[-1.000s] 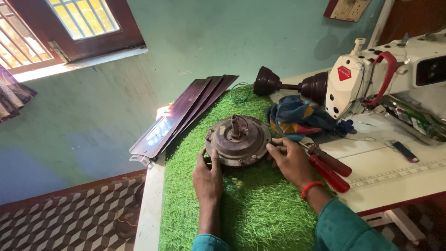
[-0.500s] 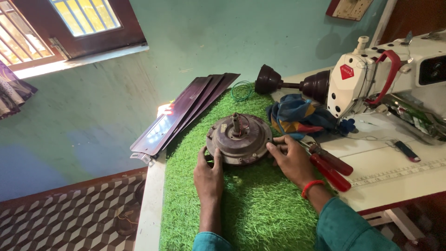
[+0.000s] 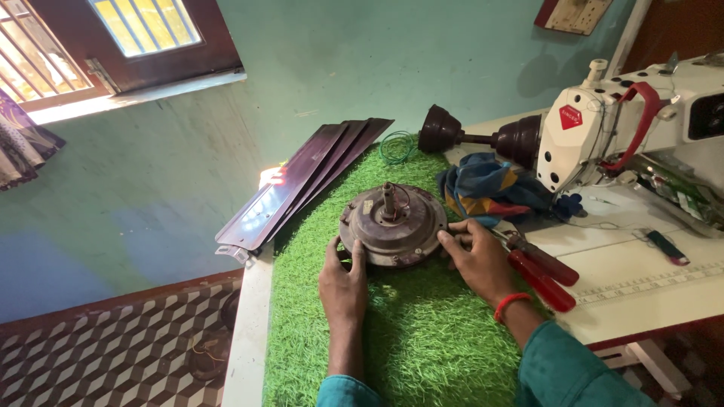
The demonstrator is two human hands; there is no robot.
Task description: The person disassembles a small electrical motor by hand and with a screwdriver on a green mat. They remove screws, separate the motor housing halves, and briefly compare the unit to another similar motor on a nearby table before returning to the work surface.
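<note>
Table (image 3: pixel 641 279): white sewing table; its near edge runs close under the right forearm, and its left edge drops straight to the patterned floor (image 3: pixel 98 354).
Sewing machine (image 3: pixel 641 120): white, fills the far right; it closes off room on that side.
Grass mat (image 3: pixel 407 339): green, covers the left part of the table; the widest free area lies in front of the hands, toward the person.
Fan blades (image 3: pixel 309 181): dark stack, overhanging the table's far left corner; judged liable to slide off if the motor is pushed that way.
Fan motor (image 3: pixel 394 224): round, brown, flat on the mat at its centre, shaft upright. Judged heavy; a slip while lifting or turning could pinch fingers under its rim.
Cloth (image 3: pixel 486 188): blue and orange, bunched just right of the motor; may snag it.
Left hand (image 3: pixel 343 275): fingers spread, pressed against the motor's near-left rim, not wrapped around it.
Right hand (image 3: pixel 477 252): fingers apart, curled against the motor's right rim.
Pliers (image 3: pixel 539 267): red-handled, just beside the right hand, partly under it; could be knocked toward the table edge.
Wire coil (image 3: pixel 396 147): green, behind the motor, apart from it.
</note>
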